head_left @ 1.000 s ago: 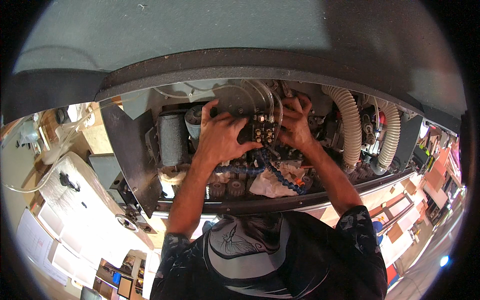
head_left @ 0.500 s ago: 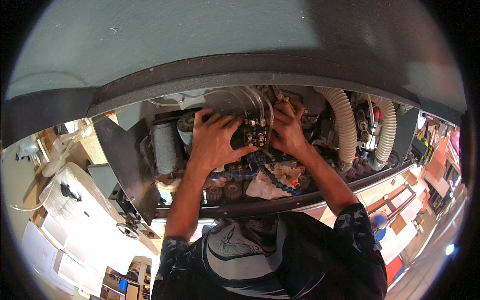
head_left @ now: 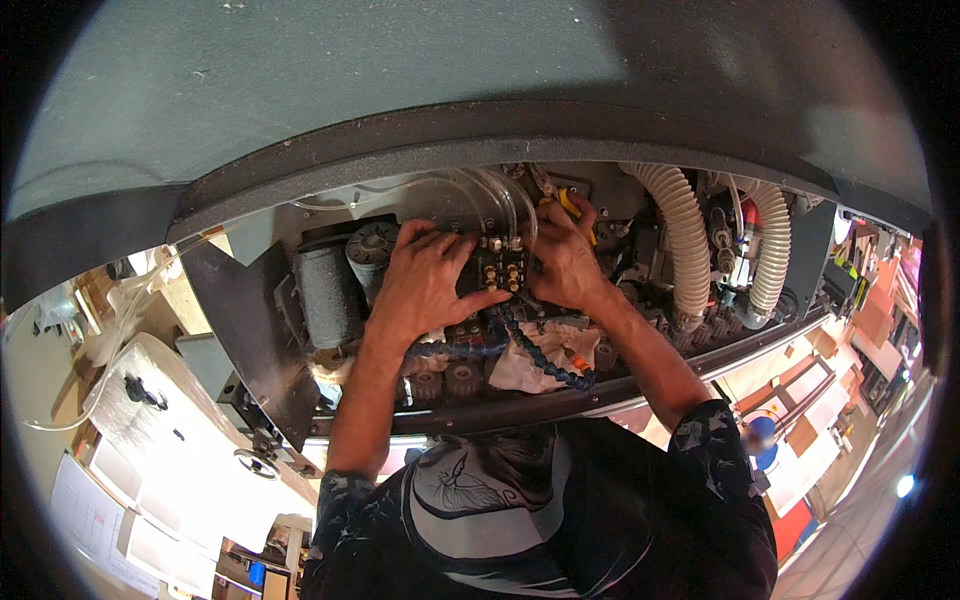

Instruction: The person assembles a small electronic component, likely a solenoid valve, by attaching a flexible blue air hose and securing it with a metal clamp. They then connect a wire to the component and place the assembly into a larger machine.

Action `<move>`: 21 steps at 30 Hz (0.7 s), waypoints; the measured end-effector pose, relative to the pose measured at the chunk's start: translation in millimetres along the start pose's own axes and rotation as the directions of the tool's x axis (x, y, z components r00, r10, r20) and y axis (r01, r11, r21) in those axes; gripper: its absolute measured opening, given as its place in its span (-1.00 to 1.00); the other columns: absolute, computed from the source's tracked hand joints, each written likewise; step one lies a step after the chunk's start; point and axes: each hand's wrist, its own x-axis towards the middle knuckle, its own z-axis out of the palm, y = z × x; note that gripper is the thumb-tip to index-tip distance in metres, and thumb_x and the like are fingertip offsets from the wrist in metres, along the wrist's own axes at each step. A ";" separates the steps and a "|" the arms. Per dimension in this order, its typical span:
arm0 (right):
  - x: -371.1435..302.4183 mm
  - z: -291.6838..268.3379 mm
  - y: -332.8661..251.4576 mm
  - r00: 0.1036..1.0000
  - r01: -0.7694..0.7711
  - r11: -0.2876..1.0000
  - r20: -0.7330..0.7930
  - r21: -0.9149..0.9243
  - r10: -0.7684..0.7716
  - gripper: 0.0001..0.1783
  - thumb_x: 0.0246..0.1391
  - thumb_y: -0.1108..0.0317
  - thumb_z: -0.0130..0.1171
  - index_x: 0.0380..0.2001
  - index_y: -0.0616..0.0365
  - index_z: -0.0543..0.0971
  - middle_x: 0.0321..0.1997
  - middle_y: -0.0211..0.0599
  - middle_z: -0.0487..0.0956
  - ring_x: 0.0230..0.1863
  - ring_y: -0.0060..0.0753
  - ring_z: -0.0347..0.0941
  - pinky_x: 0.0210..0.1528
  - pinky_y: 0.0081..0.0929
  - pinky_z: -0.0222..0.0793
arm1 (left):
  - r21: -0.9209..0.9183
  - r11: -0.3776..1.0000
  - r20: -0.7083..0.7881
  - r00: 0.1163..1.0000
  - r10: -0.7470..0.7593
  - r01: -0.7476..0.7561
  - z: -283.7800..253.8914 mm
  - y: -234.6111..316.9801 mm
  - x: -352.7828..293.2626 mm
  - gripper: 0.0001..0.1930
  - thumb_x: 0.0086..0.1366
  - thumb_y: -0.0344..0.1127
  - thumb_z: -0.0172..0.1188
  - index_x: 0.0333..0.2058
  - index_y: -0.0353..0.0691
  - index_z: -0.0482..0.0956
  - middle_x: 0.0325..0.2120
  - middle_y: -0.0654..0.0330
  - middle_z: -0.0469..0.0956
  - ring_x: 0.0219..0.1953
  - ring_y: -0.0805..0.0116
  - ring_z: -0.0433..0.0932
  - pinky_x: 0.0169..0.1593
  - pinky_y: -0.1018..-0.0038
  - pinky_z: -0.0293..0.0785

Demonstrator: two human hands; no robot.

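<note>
A dark block with brass fittings sits between my hands inside the machine, with clear tubes rising from it. My left hand is curled round the block's left side, its thumb along the lower edge and its fingertips near the upper left. At the block's right side my right hand has bent fingers; its thumb and whatever it grips are hidden. Yellow-handled pliers lie just beyond my right fingers, partly covered by them; I cannot tell whether they touch. Blue segmented hoses run below the block.
A dark machine cover overhangs the far side. Grey cylinders stand left of my left hand. Ribbed cream hoses rise at the right. Crumpled paper lies near the front edge. A wrapped white panel is outside at the left.
The whole view has shifted slightly. Both hands stay at the block. My right fingers have moved a little, and more of the yellow handles shows behind them.
</note>
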 end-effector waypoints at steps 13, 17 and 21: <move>-4.4 5.0 8.3 0.998 -0.025 1.000 -0.053 0.001 0.025 -0.43 -0.30 0.40 0.45 -0.05 -0.06 0.75 0.01 -0.45 0.72 0.21 -0.20 0.47 0.41 0.30 -0.07 | -0.051 0.995 0.039 0.995 -0.089 0.091 -0.1 4.8 -3.1 -0.04 0.09 0.51 0.39 0.06 -0.38 0.69 0.00 -0.19 0.70 0.20 -0.16 0.58 0.49 0.00 0.14; 3.9 8.9 18.0 0.993 -0.015 1.000 -0.115 0.001 0.015 -0.39 -0.24 0.36 0.51 0.01 -0.30 0.79 0.09 -0.59 0.70 0.21 -0.23 0.46 0.26 0.18 0.03 | -0.047 0.995 0.014 0.996 -0.091 0.092 -0.4 4.8 -4.2 -0.03 0.06 0.53 0.40 0.04 -0.37 0.70 0.00 -0.20 0.70 0.20 -0.16 0.59 0.50 -0.02 0.12; 18.0 11.0 29.3 0.995 0.049 0.994 -0.083 -0.103 -0.057 -0.34 -0.28 0.25 0.57 0.05 -0.43 0.80 0.07 -0.67 0.70 0.23 -0.26 0.41 0.16 0.15 0.05 | -0.012 0.996 0.021 0.995 -0.094 0.094 -2.6 8.4 -4.0 0.02 0.00 0.57 0.40 0.07 -0.35 0.70 0.04 -0.19 0.68 0.23 -0.12 0.57 0.52 -0.02 0.11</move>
